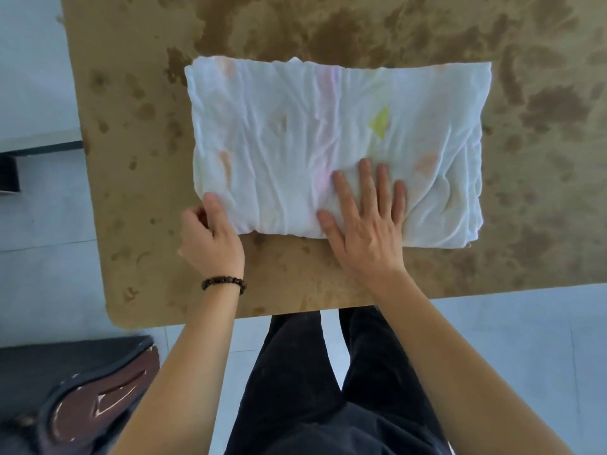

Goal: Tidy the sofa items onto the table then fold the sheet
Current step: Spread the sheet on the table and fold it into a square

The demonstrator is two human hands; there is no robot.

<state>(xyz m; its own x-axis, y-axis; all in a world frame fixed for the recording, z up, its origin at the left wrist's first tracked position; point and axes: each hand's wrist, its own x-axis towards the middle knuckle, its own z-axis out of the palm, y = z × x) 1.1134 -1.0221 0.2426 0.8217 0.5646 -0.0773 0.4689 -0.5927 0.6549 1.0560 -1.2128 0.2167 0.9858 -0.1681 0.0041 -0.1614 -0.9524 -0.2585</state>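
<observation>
Both hands work the folded sheet [335,139]: left hand [210,238] pinches its seven-o'clock corner, right hand [364,218] presses flat, fingers straight. Soft and limp; best gripped at corners.

head | looks steeply down | close over table [295,284]

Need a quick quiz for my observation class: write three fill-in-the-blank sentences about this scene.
1. The left hand pinches the near-left ____ of the folded white fabric sheet.
2. The hand pressing flat on the sheet is the ____ one.
3. The dark bead bracelet sits on the ____ wrist.
Missing words: corner; right; left.
</observation>
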